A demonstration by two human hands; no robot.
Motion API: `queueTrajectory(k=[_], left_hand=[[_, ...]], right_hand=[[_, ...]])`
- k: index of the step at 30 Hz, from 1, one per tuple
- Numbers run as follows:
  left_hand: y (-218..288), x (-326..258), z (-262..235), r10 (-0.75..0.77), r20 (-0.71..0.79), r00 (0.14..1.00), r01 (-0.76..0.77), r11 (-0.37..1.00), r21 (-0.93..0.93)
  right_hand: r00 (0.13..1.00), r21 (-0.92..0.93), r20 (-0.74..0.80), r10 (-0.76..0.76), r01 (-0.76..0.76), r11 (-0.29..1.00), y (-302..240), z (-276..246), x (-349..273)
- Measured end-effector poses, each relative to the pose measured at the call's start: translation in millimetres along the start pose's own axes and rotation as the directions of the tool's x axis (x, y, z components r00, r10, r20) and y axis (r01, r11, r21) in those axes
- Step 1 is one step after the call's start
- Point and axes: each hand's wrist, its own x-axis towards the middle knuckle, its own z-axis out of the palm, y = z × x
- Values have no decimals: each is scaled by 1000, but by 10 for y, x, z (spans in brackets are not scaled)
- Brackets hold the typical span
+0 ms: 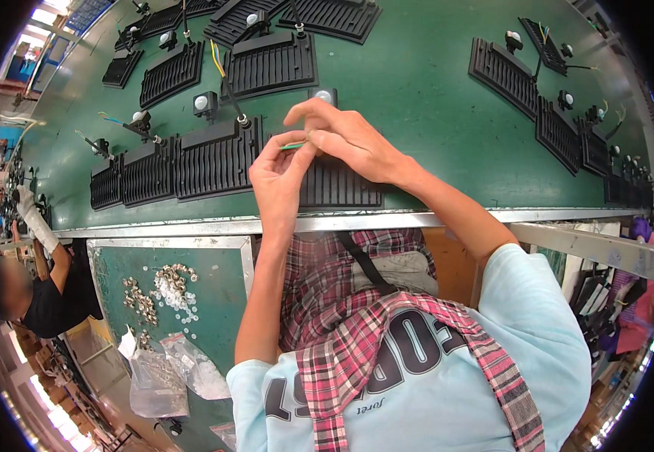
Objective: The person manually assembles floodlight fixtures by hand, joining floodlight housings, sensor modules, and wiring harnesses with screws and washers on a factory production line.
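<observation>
Both of my hands meet above a black finned lamp housing near the front edge of the green table. My left hand is closed in a pinch on a thin green wire. Thumb and forefinger of my right hand press together against the left fingertips, at the wire's end. Whatever sits between the right fingertips is too small and covered to make out. Just beyond the hands, a sensor with a white dome shows in part. My hands and wrists hide much of the housing under them.
More finned housings with sensors and loose wires stand left, behind and at the far right. A lower side table holds small metal fittings, white washers and plastic bags. Another person works at the left.
</observation>
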Motion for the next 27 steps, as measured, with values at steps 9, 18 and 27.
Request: queueTrajectory(k=[9,18,27], left_hand=[[-234,-212,268,273,404,873,-484,574,660],[-426,-348,453,192,519,833,-552,218,805],[-360,-223,303,223,472,853,-507,138,851]], right_hand=[[974,-370,-113,-197,142,918,-203,-626,-87],[883,-654,-111,455,-410,635,-116,-785,-137],[844,-830,-428,-323,-225,510,404,-1894,-446]])
